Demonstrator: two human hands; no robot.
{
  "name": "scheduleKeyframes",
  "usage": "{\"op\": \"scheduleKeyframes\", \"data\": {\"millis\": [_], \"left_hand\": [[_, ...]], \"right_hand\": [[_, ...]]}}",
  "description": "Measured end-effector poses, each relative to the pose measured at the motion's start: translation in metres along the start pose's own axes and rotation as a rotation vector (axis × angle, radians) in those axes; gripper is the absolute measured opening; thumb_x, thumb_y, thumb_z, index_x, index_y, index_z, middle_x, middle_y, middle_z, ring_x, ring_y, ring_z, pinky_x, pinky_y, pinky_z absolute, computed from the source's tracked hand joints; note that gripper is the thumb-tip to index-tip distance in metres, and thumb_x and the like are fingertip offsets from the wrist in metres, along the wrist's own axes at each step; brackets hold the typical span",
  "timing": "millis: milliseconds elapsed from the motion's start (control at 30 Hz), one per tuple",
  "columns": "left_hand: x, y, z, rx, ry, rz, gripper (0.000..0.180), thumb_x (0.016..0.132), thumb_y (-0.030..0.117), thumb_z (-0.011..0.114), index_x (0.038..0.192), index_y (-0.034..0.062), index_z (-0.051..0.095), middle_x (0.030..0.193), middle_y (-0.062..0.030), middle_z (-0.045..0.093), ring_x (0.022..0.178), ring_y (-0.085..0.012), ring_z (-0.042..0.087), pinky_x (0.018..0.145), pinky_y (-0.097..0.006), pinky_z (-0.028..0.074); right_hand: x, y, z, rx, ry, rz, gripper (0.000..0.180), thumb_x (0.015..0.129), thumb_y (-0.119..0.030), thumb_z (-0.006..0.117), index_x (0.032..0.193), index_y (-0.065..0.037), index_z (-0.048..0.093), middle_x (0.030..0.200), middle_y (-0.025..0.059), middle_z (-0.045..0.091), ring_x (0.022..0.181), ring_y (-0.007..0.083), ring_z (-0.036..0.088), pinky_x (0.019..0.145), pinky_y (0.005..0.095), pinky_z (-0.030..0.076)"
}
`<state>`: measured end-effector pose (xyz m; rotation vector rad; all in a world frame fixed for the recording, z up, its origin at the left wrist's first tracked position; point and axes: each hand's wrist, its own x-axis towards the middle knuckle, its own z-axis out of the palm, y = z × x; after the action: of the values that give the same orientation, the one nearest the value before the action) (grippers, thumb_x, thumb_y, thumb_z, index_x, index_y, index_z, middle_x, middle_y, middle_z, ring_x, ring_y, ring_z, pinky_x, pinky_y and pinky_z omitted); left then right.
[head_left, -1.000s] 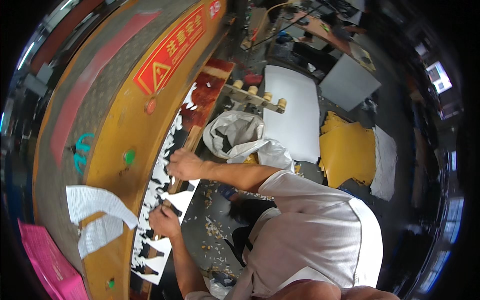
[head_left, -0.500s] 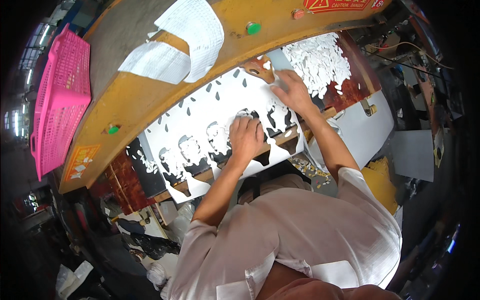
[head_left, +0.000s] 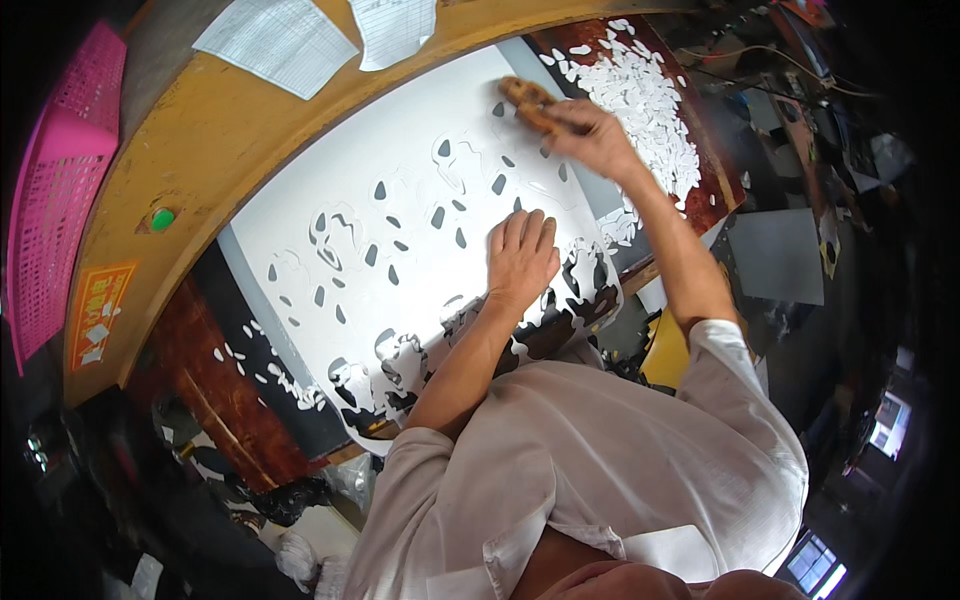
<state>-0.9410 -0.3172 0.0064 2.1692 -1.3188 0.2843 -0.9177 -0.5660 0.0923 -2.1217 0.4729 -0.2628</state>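
Observation:
A large white sheet (head_left: 400, 130) lies on the work surface, punched with small dark holes and curved cut outlines; its near edge carries bigger ragged cut-outs. My left hand (head_left: 524, 262) rests palm down on the sheet, fingers stretched out over its near part. At the far right of the sheet, my right hand (head_left: 598, 142) grips an orange-brown cutting die (head_left: 530, 105) by its near end. The die is tilted and somewhat blurred, and whether it touches the sheet I cannot tell.
A heap of small white offcuts (head_left: 650, 125) covers the right of the bench; others (head_left: 290, 385) are scattered at the left. A yellow machine beam (head_left: 165, 130) with a green button (head_left: 161, 220) and papers (head_left: 275, 45) spans the far side. A pink basket (head_left: 65, 180) stands far left.
My right hand has taken hold of the cutting die, which now stands tilted. The sheet has shifted toward me, showing more punched area beyond my left hand. The head view has also shifted.

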Motion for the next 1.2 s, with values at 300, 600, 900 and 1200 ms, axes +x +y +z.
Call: {"op": "scheduleKeyframes", "data": {"millis": [300,600,900,1200], "left_hand": [[-0.001,0.001,0.004,0.025,-0.055,-0.017,0.050,0.082,0.028,0.077,0.129,0.0130,0.072,0.139,-0.0059,0.062,0.134,-0.0280,0.052,0.112,-0.048,0.040],[-0.009,-0.002,0.014,0.069,-0.064,0.046,0.048,0.090,0.027,0.073,0.136,0.0123,0.072,0.145,-0.0096,0.062,0.138,-0.0355,0.054,0.114,-0.054,0.042],[-0.003,0.001,0.013,0.080,-0.050,0.134,0.049,0.092,0.024,0.071,0.139,0.0087,0.070,0.146,-0.0137,0.063,0.136,-0.0391,0.055,0.113,-0.056,0.043],[-0.010,-0.004,-0.005,0.032,-0.144,0.085,0.048,0.089,0.018,0.074,0.136,0.0071,0.072,0.147,-0.0163,0.064,0.136,-0.0403,0.057,0.116,-0.052,0.043]], "right_hand": [[-0.035,-0.040,-0.164,0.861,0.324,0.051,0.058,0.111,-0.040,0.057,0.152,0.000,0.058,0.132,0.0164,0.075,0.115,0.0288,0.075,0.097,0.0427,0.062],[-0.136,0.122,-0.081,2.186,0.565,0.507,0.070,0.092,-0.058,0.078,0.142,-0.010,0.065,0.145,0.0243,0.059,0.132,0.0507,0.055,0.104,0.0604,0.058],[-0.118,0.114,-0.123,1.780,0.550,0.552,0.041,0.100,-0.043,0.078,0.132,-0.018,0.070,0.134,0.0090,0.071,0.122,0.0346,0.067,0.105,0.0630,0.058],[-0.133,0.153,-0.136,1.973,0.223,0.368,0.057,0.096,-0.031,0.080,0.145,-0.009,0.062,0.148,0.0231,0.059,0.136,0.0579,0.052,0.081,0.0440,0.071]]}}
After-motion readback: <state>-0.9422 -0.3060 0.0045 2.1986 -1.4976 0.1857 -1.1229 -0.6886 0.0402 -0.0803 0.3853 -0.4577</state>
